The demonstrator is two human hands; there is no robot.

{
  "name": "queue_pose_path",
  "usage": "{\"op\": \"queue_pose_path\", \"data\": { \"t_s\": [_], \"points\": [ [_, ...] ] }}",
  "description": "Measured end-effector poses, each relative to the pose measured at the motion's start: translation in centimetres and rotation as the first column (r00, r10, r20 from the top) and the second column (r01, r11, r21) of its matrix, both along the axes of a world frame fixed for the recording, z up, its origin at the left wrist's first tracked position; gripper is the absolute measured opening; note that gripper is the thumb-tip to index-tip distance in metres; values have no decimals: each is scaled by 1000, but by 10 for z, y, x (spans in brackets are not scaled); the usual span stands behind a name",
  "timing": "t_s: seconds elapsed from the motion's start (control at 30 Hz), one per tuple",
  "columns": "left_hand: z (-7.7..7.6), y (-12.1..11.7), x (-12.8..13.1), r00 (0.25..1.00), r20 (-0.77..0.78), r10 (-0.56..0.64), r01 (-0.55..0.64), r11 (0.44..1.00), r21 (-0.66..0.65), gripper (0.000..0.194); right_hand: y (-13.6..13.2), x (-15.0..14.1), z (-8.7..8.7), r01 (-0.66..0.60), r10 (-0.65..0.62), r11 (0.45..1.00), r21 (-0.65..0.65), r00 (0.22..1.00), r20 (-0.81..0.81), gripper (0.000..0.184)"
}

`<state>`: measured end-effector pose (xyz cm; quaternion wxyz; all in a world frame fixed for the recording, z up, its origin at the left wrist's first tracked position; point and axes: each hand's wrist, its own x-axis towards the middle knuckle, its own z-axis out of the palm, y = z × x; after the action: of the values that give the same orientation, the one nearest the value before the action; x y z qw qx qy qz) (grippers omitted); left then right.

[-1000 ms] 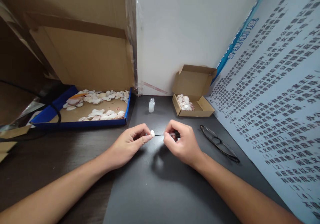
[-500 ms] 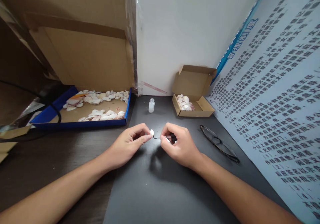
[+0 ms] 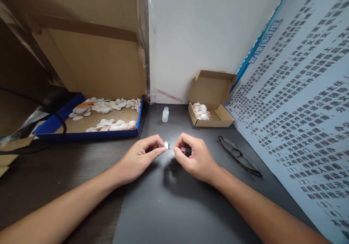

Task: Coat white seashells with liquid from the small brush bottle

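My left hand (image 3: 147, 154) pinches a small white shell (image 3: 166, 145) between thumb and fingertips. My right hand (image 3: 194, 154) is closed on a small brush with a black cap (image 3: 188, 150); its thin dark tip (image 3: 169, 146) is at the shell's right edge, and whether they touch cannot be made out. Beyond both hands stands a small uncapped bottle (image 3: 165, 115) with whitish contents.
At the left, a blue-edged cardboard box (image 3: 89, 136) holds many shells (image 3: 105, 106). A smaller open carton (image 3: 215, 123) with white shells (image 3: 201, 111) stands back right. Eyeglasses (image 3: 240, 157) lie beside my right hand, near a printed board (image 3: 300, 102).
My right hand has shifted slightly left, bringing the brush tip close against the shell's right side. The shell is turned a little in my left fingers.
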<state>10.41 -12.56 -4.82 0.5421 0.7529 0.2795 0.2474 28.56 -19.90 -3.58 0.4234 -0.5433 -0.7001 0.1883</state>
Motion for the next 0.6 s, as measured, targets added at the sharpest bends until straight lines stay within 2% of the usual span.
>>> {"op": "queue_pose_path", "data": {
  "t_s": [0.1,0.2,0.3,0.4,0.47,0.6],
  "points": [
    [-1,2,0,999,33,13,-13,1000,-17,25,0,1,-1,-46,46,999,-18,999,20,8],
    [-2,4,0,996,86,16,-3,988,-154,23,1,2,-1,0,0,1000,0,999,37,8],
    [-2,6,-2,982,190,2,74,916,-395,22,2,2,0,89,-90,995,44,996,12,10],
    [1,6,-3,966,257,-25,163,830,-533,19,2,1,0,115,-115,992,52,993,-15,11],
    [2,5,-3,964,265,-36,182,814,-552,17,2,0,-1,114,-114,993,41,993,-12,12],
    [1,4,-2,968,251,-24,152,848,-508,18,0,-1,-2,104,-104,995,11,995,5,15]
  ]
}}
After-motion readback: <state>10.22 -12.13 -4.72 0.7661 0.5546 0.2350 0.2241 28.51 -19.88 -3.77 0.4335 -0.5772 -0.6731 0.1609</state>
